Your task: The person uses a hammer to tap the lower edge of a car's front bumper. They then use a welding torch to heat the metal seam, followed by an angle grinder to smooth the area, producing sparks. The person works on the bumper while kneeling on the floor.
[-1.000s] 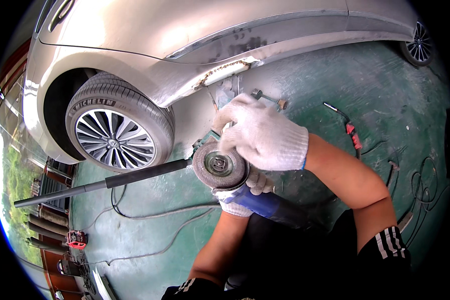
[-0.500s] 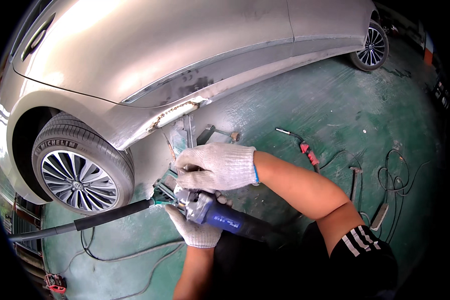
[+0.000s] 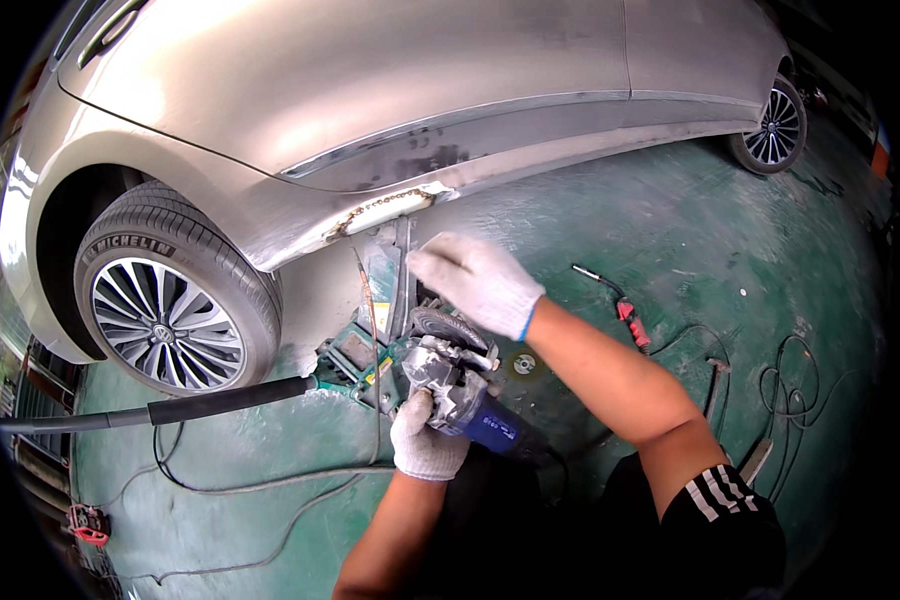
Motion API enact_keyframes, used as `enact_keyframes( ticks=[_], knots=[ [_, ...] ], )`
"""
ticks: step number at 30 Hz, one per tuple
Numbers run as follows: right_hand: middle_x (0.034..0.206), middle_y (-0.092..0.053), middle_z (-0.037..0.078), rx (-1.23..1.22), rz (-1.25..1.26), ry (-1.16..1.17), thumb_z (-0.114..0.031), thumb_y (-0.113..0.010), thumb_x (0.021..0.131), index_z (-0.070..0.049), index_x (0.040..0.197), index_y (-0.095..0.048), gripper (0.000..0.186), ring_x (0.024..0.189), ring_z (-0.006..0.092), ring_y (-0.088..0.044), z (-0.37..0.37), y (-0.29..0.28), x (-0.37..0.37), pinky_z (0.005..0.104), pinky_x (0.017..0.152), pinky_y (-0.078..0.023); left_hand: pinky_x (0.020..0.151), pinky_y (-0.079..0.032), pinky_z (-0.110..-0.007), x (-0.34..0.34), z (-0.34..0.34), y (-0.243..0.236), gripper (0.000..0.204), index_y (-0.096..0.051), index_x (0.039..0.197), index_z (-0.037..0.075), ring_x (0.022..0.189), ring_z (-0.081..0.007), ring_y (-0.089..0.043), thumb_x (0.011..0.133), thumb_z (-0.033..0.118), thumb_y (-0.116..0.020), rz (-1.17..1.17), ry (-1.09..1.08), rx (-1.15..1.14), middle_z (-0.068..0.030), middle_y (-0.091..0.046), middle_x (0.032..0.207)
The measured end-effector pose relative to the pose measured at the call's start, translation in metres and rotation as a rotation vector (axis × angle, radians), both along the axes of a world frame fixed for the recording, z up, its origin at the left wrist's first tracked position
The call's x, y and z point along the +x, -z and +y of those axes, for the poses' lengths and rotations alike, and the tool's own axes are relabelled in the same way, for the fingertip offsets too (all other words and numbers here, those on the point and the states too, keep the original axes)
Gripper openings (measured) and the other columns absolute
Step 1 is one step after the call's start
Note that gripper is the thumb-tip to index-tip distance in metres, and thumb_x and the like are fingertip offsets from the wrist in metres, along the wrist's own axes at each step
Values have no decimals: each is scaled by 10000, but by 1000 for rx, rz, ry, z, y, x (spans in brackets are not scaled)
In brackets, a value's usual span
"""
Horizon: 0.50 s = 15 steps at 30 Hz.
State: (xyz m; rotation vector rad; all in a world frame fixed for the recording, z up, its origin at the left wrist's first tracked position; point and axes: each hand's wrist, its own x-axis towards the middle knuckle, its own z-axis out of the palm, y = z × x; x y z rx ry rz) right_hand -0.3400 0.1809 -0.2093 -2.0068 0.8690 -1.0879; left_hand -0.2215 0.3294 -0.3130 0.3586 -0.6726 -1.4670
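Left hand in a white knit glove is wrapped around the neck of the blue angle grinder, fingers closed on it just behind the silver gear head. Right hand, gloved too, sits above the grinder with fingers loosely curled and nothing in it that I can see, hovering next to the wire wheel.

Compared to half a second back: the right hand was lying flat over the grinder head, now it's lifted off and the wheel is uncovered again. The grinder has also swung so its body points down toward the person's lap.

The grinder sits just beside the green floor jack, under the silver car's rusty sill. A small loose disc lies on the green floor near the right forearm.

Hard to tell: whether the wheel touches the jack post, and the grinder's tail end disappears against the dark trousers. The jack's long black handle gets cut off at the left edge.
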Motion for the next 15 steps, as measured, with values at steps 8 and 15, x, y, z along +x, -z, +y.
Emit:
enact_keyframes(
  ticks=[8,15],
  knots=[
    [1072,-809,148,123,275,-431,-431,-729,1022,-44,1195,-791,429,1002,225,-763,12,-38,-29,362,924,-583,1000,-573,-545,12,0,-9,886,-476,1563,44,1209,-359,-683,864,475,-808,-25,12,-68,-179,-639,1440],
    [998,-776,127,142,265,-415,-352,-699,1063,-32,1178,-781,350,931,212,-730,13,-44,-44,362,881,-580,981,-602,-479,0,5,-18,910,-492,1513,6,1143,-338,-707,809,448,-863,-70,-35,-26,-189,-666,1344]
  ],
)
